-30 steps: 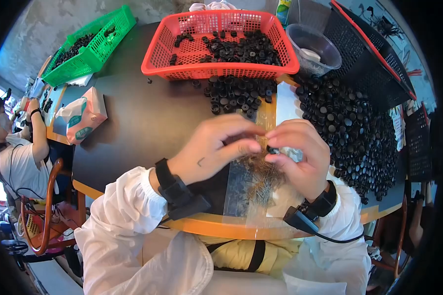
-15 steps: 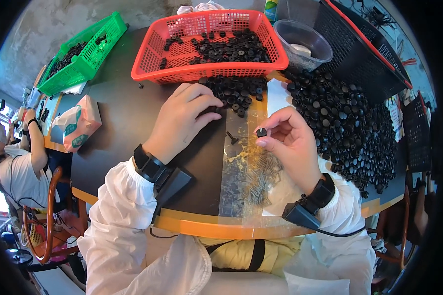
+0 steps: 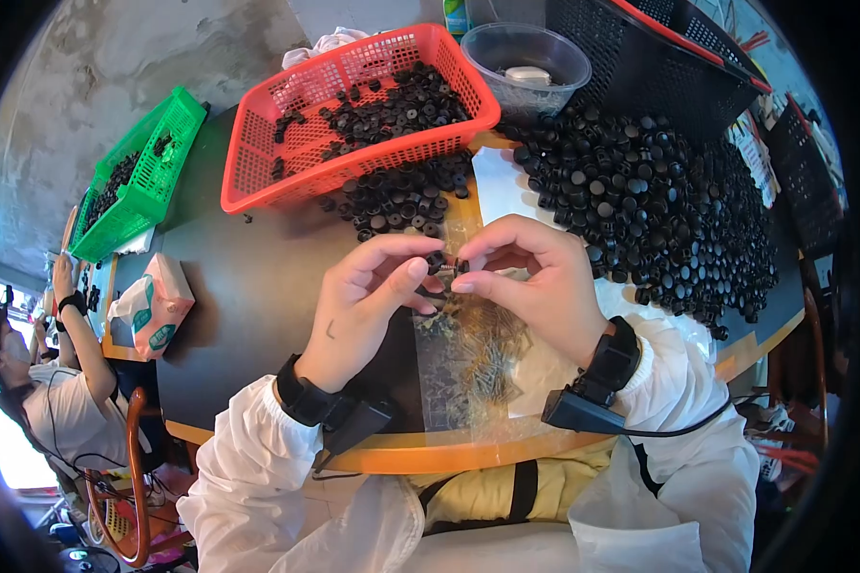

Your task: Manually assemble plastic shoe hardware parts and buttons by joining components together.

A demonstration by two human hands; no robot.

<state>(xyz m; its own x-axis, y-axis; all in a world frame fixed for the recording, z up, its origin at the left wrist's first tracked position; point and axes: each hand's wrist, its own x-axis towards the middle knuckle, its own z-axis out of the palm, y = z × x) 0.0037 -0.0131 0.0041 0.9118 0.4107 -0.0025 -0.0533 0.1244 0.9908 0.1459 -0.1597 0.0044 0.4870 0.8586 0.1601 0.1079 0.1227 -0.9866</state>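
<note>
My left hand and my right hand meet above the table, fingertips almost touching. A small black round part is pinched in the left fingers. Facing it, a black knob sits between my right thumb and forefinger. A short ribbed metal piece shows in the gap between the two; whether it is a spring or a screw I cannot tell. Beneath the hands, many thin metal pins lie on clear plastic film.
A red basket of black round parts stands behind, with more parts heaped before it. To the right spreads a large pile of black knobs. Around are a clear tub, black crate, green basket, tissue pack and another person.
My left hand has left the heap of black parts and come right, now holding one. My right hand has brought its knob left to meet it. The view has shifted.
</note>
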